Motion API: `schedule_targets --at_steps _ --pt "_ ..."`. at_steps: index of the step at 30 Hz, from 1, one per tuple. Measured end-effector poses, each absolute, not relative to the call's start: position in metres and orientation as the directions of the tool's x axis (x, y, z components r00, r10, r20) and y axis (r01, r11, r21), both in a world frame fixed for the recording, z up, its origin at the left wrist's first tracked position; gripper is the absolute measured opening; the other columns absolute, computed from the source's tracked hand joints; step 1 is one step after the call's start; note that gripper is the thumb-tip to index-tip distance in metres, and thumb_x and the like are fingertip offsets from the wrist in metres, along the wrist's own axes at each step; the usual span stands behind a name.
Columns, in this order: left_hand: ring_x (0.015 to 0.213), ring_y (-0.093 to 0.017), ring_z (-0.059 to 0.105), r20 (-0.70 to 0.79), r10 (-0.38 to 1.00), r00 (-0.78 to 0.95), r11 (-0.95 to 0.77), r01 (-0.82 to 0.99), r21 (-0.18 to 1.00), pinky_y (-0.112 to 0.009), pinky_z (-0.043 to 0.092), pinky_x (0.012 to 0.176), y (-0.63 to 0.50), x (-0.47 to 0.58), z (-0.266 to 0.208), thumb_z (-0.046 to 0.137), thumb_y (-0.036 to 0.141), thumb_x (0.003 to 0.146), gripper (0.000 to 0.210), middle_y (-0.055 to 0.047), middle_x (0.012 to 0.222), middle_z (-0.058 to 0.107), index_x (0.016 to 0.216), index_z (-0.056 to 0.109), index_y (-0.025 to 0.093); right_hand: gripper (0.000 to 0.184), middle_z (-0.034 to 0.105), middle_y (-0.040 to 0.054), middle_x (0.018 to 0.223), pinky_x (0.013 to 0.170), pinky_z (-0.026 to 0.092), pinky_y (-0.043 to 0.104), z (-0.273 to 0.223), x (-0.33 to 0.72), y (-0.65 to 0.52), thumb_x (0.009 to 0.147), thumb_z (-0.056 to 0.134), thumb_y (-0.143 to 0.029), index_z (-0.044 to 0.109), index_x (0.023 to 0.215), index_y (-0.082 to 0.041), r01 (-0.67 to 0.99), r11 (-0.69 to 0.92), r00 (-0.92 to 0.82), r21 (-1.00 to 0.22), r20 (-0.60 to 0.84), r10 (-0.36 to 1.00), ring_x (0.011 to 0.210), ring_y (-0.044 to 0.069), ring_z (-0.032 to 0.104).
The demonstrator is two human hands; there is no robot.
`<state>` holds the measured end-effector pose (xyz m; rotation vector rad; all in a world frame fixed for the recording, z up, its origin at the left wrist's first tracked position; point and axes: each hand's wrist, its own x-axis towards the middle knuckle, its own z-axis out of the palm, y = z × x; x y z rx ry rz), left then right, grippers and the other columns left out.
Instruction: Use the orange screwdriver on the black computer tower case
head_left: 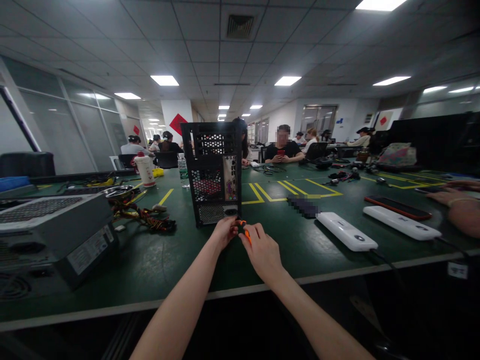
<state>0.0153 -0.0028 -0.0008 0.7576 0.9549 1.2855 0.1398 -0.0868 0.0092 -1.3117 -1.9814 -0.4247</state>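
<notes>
A black computer case (pixel 215 172) stands upright on the green table, its rear panel with ports and honeycomb vents facing me. My right hand (pixel 264 252) is closed round the orange and black handle of a screwdriver (pixel 247 234). The tool points up and left toward the lower right corner of the case. My left hand (pixel 225 232) is closed in a pinch at that same corner, close to the front end of the screwdriver. Whatever is between its fingertips is too small to make out.
Left of me sits a grey power supply (pixel 56 235), with bundled cables (pixel 150 217) behind it. A white bottle (pixel 144 170) and a water bottle (pixel 183 171) stand farther back. White power banks (pixel 345 231) and a phone (pixel 397 207) lie at right, near another person's hands (pixel 455 200).
</notes>
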Motion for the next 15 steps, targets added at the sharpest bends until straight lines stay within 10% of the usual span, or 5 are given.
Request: schedule_targets --at_steps 15 --pt "0.041 -0.003 0.043 -0.152 0.988 -0.033 0.123 -0.432 0.894 -0.014 0.032 0.038 -0.0032 0.012 -0.0019 0.042 0.01 0.074 0.022 -0.006 0.07 0.057 0.096 0.045 0.012 0.031 0.059 0.0001 0.066 0.047 0.029 0.023 0.0091 0.1414 -0.0858 0.084 0.028 -0.044 0.043 0.091 -0.018 0.918 0.349 -0.144 -0.187 0.664 0.734 0.054 0.015 0.055"
